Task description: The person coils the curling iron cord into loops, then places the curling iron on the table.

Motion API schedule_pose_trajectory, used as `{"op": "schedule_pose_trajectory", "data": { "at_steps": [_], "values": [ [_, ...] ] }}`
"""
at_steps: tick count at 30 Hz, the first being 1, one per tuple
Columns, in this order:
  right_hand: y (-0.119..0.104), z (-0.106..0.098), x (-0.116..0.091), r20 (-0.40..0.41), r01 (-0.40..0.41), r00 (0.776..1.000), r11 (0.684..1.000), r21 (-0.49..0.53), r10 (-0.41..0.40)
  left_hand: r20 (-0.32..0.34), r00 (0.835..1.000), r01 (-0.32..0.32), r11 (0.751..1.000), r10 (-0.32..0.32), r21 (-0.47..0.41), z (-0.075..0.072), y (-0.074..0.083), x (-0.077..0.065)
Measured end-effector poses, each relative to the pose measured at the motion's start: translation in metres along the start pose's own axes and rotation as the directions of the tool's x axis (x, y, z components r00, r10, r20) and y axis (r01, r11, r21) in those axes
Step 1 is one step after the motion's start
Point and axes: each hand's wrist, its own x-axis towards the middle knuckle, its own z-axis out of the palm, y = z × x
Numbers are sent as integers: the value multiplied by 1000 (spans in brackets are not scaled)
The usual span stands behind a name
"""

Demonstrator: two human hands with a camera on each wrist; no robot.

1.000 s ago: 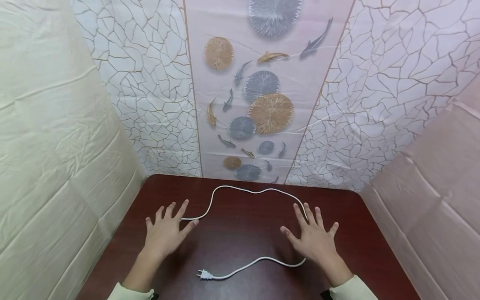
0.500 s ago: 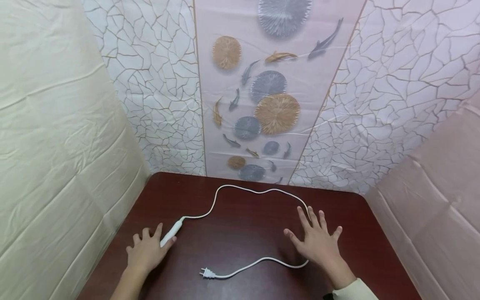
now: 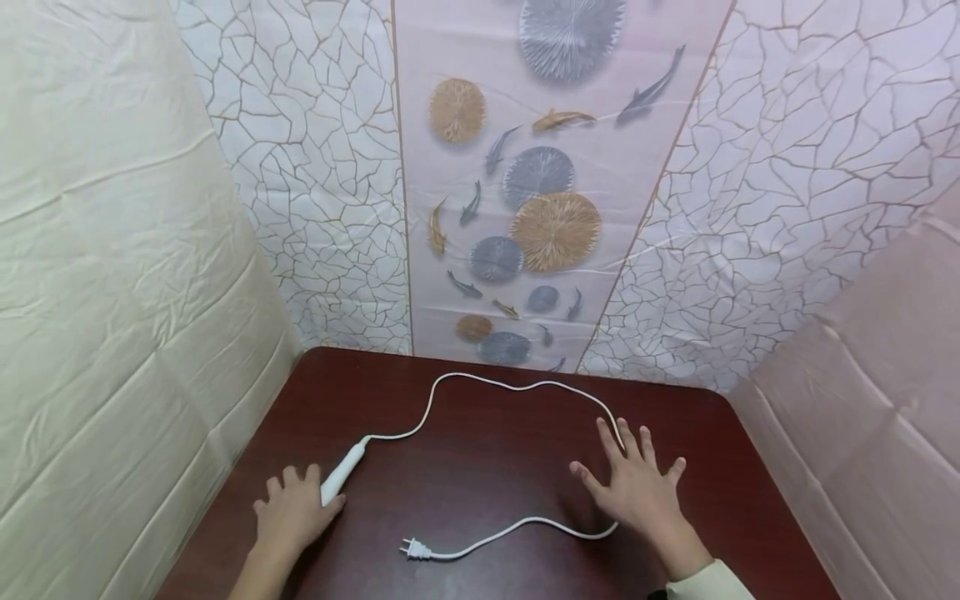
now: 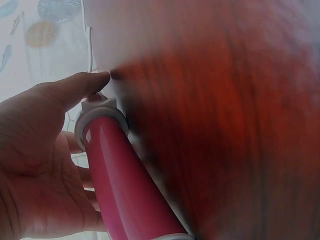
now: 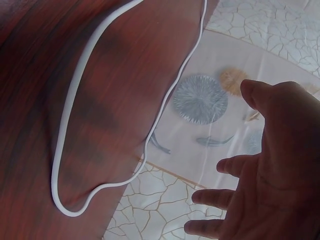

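One slim white-and-pink corded wand (image 3: pixel 342 477) is lying on the left part of the glossy red-brown wooden table (image 3: pixel 480 467), within the span of my left hand (image 3: pixel 291 510), clearly the nearer of my two. Its long axis is running slantwise: the smooth white handle (image 3: pixel 348 467) is pointing forward and to the right, emerging between my thumb and forefinger, while the glossy pink barrel (image 4: pixel 130 185) is extending back toward me, beside my palm. That alignment of wand and palm is, I judge, what a firm hold is depending on. My left thumb (image 4: pixel 85 85) is lying straight near the pale ring-shaped collar (image 4: pixel 102 112), and my fingers are resting loosely along the barrel's other side, not curling round it; whether skin is touching plastic, I cannot tell.

From the handle's far tip, a thin white cord (image 3: pixel 517 388) is winding across the table's far side and bending back beneath my right hand (image 3: pixel 637 492), whose fingers are fanning wide and pinching nothing. Its white two-pronged plug (image 3: pixel 416 549) is lying between my hands, nearer my body, prongs facing left. Beyond the table, a pale fish-printed backdrop (image 3: pixel 555 231) is hanging.
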Motion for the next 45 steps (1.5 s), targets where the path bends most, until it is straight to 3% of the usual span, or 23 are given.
{"op": "schedule_pose_trajectory", "data": {
  "at_steps": [8,14,18,30,39,45],
  "values": [
    [9,0,-1,33,-23,999,1000,9,23,55,998,-20,1000,19,9,-5,5,-2],
    [12,1,3,49,-39,998,998,39,37,95,995,-10,998,15,-56,-15,11,-3],
    [16,1,4,44,-42,998,998,44,40,92,995,-39,996,47,-79,-22,15,-2],
    [15,-6,7,34,-33,999,999,29,32,98,989,-100,988,112,-116,-53,49,-1],
    [10,-12,12,27,-27,999,1000,9,27,-14,981,-191,976,191,-106,-64,74,5],
    [12,-16,13,24,-34,999,999,6,34,-107,951,-299,951,291,-76,-74,83,6]
  ]
}}
